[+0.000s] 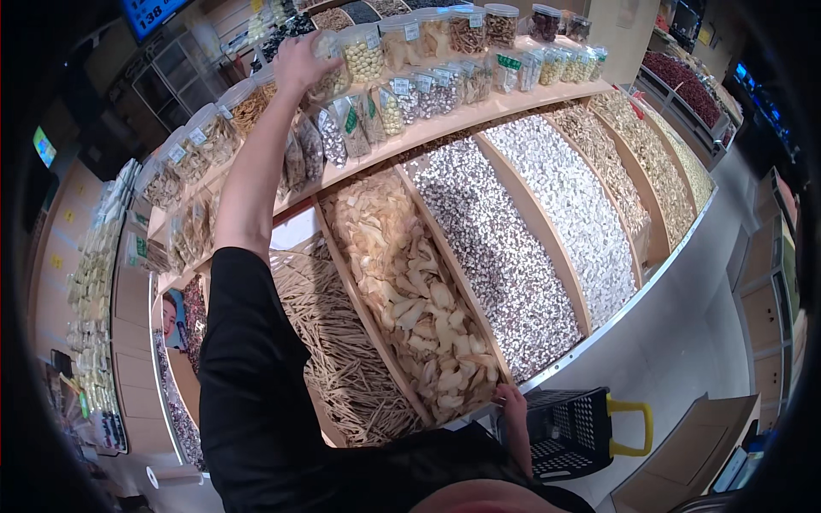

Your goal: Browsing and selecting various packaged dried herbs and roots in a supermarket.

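Note:
My left arm stretches up to the top shelf. There my left hand (301,65) is closed round the upper part of a clear plastic jar (332,79) of pale dried pieces; some fingers are hidden behind it. To its right stands a jar of round cream-coloured pieces (363,61). My right hand (511,400) is low at the front edge of the bins, its fingers curled by the end of a wooden divider (466,299). What they grip, if anything, is too small to make out. Beside it is a black shopping basket (569,432) with a yellow handle (641,426).
Sloping bins hold dried sticks (333,333), pale dried slices (419,299), dark-and-white pieces (496,256) and white pieces (564,205). Filled bags (410,101) line the lower shelf. More jars (201,132) stand left. A cardboard box (693,453) lies at the lower right.

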A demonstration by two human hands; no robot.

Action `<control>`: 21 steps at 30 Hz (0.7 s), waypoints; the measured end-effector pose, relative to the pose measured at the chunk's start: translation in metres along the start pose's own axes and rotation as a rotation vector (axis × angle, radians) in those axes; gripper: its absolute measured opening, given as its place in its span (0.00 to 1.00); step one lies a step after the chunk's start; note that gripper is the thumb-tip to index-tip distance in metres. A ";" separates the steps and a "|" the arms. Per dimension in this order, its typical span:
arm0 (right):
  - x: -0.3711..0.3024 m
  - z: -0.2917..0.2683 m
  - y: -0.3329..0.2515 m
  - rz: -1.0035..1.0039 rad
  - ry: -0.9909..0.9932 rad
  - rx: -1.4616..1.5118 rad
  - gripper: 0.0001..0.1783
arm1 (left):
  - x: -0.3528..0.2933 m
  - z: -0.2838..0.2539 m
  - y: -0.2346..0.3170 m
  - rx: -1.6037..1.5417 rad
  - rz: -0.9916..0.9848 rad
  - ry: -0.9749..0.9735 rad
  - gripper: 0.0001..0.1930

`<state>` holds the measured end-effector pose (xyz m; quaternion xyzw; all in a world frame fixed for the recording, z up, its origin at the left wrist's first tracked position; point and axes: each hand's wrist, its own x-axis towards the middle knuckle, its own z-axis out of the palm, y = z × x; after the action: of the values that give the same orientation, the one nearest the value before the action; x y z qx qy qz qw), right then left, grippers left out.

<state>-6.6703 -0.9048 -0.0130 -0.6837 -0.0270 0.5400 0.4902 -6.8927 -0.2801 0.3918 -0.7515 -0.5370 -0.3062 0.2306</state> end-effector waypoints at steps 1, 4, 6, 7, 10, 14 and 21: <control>-0.002 0.000 0.000 0.009 -0.005 -0.003 0.14 | 0.000 -0.003 -0.001 -0.032 0.040 0.086 0.41; -0.013 0.003 -0.016 -0.056 0.003 -0.031 0.13 | 0.001 -0.033 0.009 -0.123 0.102 0.262 0.42; 0.004 -0.007 -0.001 -0.218 -0.074 0.009 0.13 | -0.010 -0.066 0.019 -0.185 0.118 0.316 0.41; 0.007 -0.008 0.001 -0.379 -0.144 0.051 0.12 | -0.020 -0.079 0.025 -0.254 0.131 0.369 0.41; 0.001 0.004 -0.019 -0.328 -0.198 -0.032 0.12 | -0.078 -0.104 0.027 -0.445 0.166 0.271 0.41; -0.033 0.049 -0.085 -0.445 -0.369 -0.116 0.14 | -0.201 -0.153 0.055 -0.920 0.048 -0.136 0.40; -0.121 0.144 -0.139 -0.343 -1.104 0.189 0.50 | -0.432 -0.215 0.066 -1.385 -0.114 -0.536 0.31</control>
<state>-6.7620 -0.8087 0.1796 -0.2404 -0.3402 0.7293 0.5428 -6.9777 -0.7344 0.2367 -0.7447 -0.2969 -0.3924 -0.4509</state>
